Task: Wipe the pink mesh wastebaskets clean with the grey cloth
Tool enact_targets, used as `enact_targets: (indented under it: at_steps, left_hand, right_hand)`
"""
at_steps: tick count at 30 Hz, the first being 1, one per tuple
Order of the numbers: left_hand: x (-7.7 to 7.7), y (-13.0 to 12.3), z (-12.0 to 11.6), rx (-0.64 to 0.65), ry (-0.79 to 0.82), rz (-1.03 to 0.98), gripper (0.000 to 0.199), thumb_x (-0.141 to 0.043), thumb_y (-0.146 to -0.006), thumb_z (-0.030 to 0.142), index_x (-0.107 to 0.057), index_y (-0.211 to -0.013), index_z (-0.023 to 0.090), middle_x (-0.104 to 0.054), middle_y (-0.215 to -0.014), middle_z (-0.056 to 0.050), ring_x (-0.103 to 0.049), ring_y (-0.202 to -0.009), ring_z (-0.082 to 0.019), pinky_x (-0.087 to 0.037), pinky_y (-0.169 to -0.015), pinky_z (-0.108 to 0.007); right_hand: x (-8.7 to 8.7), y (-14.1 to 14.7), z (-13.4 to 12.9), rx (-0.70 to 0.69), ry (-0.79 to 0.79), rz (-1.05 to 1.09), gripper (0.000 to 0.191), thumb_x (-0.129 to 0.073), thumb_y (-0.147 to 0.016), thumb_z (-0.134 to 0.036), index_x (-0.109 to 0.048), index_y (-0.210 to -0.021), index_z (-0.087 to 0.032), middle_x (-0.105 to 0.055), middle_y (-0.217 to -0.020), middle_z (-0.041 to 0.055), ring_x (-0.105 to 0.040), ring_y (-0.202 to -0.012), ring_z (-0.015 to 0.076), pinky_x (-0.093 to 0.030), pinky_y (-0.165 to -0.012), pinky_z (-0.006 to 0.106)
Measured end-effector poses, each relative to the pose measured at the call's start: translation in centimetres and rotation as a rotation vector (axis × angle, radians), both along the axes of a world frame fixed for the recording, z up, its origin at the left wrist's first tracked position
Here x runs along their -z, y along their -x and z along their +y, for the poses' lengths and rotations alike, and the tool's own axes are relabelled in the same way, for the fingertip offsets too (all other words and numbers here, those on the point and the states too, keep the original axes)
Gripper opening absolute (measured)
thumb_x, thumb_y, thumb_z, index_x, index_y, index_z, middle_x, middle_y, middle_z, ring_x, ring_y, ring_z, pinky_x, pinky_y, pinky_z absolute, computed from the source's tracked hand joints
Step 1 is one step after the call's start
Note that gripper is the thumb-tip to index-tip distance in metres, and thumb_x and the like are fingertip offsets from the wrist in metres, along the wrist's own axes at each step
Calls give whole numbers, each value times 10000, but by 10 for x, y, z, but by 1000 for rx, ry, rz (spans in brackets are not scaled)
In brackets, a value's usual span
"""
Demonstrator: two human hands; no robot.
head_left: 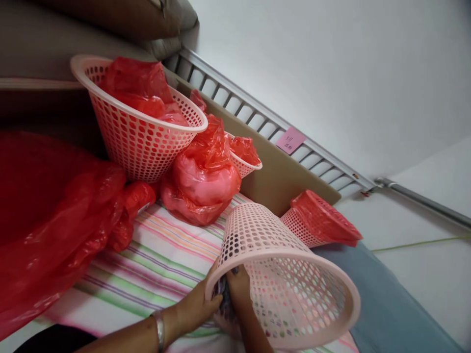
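Observation:
A pale pink perforated plastic basket (265, 233) lies tipped on its side on the striped bed cover, its wide mouth facing me. My left hand (202, 299), with a silver bangle at the wrist, is closed on the basket's left rim, its thumb inside the mouth. My right hand (239, 287) reaches into the mouth, fingers curled near the left wall. Between the hands is a dark bluish item (225, 299), possibly cloth; its kind is unclear. The right fingertips are partly hidden.
A larger pink basket (143, 142) with red plastic bags stands at the left, beside a full red bag (206, 184). Another basket (309, 220) leans near the wall. Red plastic (47, 220) spreads at left. A metal rail (257, 113) bears a pink note (290, 140).

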State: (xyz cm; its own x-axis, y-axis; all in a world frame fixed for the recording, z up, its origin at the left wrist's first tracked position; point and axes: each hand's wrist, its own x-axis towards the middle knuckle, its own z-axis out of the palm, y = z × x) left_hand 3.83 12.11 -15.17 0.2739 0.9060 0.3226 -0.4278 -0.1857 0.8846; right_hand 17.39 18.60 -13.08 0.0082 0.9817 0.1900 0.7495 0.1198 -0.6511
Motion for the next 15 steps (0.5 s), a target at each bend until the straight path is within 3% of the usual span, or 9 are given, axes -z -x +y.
enact_targets:
  at_steps: [4, 9, 12, 15]
  left_hand:
    - [-1, 0, -2, -33, -67, 46, 734, -535, -867, 375, -160, -1473, 201, -316, -1502, -117, -184, -1415, -278, -167, -1161, -458]
    - [5, -4, 1, -6, -106, -22, 806, -580, -833, 424, -145, -1474, 201, -260, -1524, -128, -202, -1410, -278, -169, -1159, -451]
    - [5, -3, 4, -45, -67, -61, 906, -637, -782, 448, -112, -1478, 203, -196, -1546, -116, -158, -1422, -275, -110, -1169, -453]
    - [3, 0, 4, -124, 1, -73, 837, -584, -826, 427, -109, -1478, 203, -199, -1547, -106, -160, -1423, -263, -80, -1175, -458]
  right_hand:
    - [6, -11, -25, -95, 2, 59, 411, -508, -737, -312, -637, -1097, -161, -667, -1097, 96, -599, -1061, 249, -457, -947, 342]
    - [19, -34, -50, -81, 63, 35, 522, -561, -665, -404, -635, -1096, -120, -673, -1087, 147, -617, -1025, 302, -468, -929, 395]
    - [16, -34, -43, -124, 73, 24, 564, -541, -681, -426, -611, -1144, -110, -645, -1142, 157, -588, -1083, 302, -450, -956, 398]
    - [12, -19, -21, -180, -25, 8, 502, -496, -722, -381, -610, -1155, -154, -619, -1195, 122, -555, -1130, 273, -412, -996, 387]
